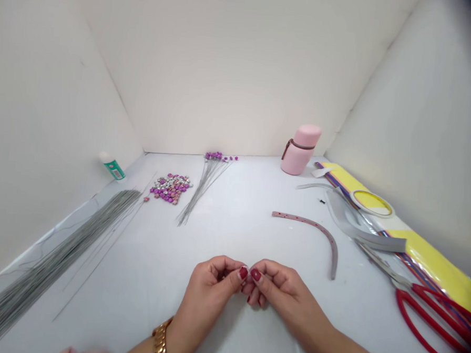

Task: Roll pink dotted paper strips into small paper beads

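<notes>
Near the middle front of the white table, my left hand point(217, 281) and my right hand point(275, 284) meet at the fingertips. Both are closed in a pinch, thumbs against fingers. Something small and pale shows between the tips, too small to make out. A curved pinkish-grey strip point(315, 224) lies beyond my right hand. Farther back are a pile of small purple, pink and silver pieces point(170, 188) and a bunch of thin wires with purple tips point(205, 188).
A thick bundle of grey wires point(66, 246) runs along the left. A glue bottle point(114, 168) is behind it. A pink flask point(300, 151) stands at the back. Red-handled scissors point(426, 307), a tape roll point(372, 203) and yellow sheets point(436, 258) lie at right.
</notes>
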Available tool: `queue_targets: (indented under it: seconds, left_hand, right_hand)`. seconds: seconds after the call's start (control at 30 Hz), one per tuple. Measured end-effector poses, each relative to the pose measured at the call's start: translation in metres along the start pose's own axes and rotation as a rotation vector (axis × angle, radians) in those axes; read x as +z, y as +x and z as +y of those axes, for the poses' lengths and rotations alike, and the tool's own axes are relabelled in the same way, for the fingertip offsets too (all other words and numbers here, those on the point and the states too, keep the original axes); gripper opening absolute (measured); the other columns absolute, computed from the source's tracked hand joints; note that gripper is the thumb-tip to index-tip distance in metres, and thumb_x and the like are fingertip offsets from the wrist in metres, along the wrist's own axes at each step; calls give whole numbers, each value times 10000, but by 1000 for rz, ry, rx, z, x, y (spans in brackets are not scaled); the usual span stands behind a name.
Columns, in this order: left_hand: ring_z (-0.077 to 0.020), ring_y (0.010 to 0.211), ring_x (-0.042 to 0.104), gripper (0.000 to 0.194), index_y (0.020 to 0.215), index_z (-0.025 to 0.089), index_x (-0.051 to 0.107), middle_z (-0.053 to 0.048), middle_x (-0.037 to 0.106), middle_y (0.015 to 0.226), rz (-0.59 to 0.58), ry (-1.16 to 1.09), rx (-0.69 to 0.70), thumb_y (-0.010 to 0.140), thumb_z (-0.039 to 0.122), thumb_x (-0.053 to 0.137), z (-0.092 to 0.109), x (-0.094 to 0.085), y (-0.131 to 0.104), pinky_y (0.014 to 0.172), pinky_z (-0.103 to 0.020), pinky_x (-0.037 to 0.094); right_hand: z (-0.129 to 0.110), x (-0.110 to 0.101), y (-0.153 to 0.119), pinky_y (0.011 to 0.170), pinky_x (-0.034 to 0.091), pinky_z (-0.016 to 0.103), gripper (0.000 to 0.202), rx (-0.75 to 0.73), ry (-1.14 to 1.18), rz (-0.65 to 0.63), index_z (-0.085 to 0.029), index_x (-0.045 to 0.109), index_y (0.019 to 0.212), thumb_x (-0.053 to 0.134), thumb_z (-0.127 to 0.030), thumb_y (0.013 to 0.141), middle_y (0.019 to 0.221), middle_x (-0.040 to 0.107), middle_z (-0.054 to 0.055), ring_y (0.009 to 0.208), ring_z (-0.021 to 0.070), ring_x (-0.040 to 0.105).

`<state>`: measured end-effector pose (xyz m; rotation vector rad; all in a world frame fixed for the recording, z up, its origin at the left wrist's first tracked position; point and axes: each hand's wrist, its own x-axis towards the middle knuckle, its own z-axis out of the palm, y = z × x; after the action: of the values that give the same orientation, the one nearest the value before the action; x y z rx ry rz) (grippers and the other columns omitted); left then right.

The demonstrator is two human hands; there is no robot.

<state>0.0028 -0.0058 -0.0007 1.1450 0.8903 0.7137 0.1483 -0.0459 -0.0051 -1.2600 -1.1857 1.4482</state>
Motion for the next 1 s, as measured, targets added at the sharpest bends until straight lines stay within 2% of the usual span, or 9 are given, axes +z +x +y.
queue_targets:
  seconds: [0.1,0.2,0.4,0.5,0.63,0.83,1.0]
  left_hand:
    - [-105,570,500,153,665,103,615,-11,582,576,24,-8,-33,759,217,576,0,0,1,577,-220,389]
    - [-90,560,483,175,634,100,603,-1,558,562,-1,-58,-47,774,193,552,-1,0,1,571,-207,376]
    - [-96,606,515,124,847,107,608,-17,609,647,-15,-151,-55,774,197,565,-4,0,0,615,-217,402]
    - [-91,600,501,117,818,96,615,-19,603,641,-17,-178,-60,771,193,569,-4,1,0,611,-210,398]
    - [-94,597,501,137,827,94,625,-17,597,623,-5,-151,-68,772,206,569,-2,2,0,606,-208,396]
    - [-96,602,505,164,832,88,640,-19,596,631,-2,-117,-54,786,217,549,-2,2,0,621,-211,409]
    - [-97,610,515,155,838,101,643,-15,605,639,2,-136,-50,780,218,559,-4,2,0,624,-211,415]
  right_hand:
    - [-2,1,-1,562,406,217,145,-48,-12,7,-148,573,744,530,-269,812,670,613,15,596,112,527]
    - [-3,1,0,588,415,217,106,-68,-22,18,-150,564,716,559,-227,789,650,617,9,620,119,537]
    - [-2,1,1,562,429,205,97,-61,8,38,-166,548,762,509,-232,823,657,621,2,601,109,547]
    - [-3,1,-2,636,461,224,53,-167,-102,76,-194,534,869,506,-196,824,717,640,2,684,128,590]
    - [-5,1,-5,651,465,210,82,-255,-310,81,-193,569,816,507,-140,809,751,649,14,700,130,608]
    - [-4,1,-4,610,463,195,69,-205,-222,96,-204,537,842,500,-152,816,721,639,-10,654,114,591]
    - [-2,0,-2,595,445,191,57,-199,-248,110,-190,555,802,521,-145,798,708,622,-11,639,110,574]
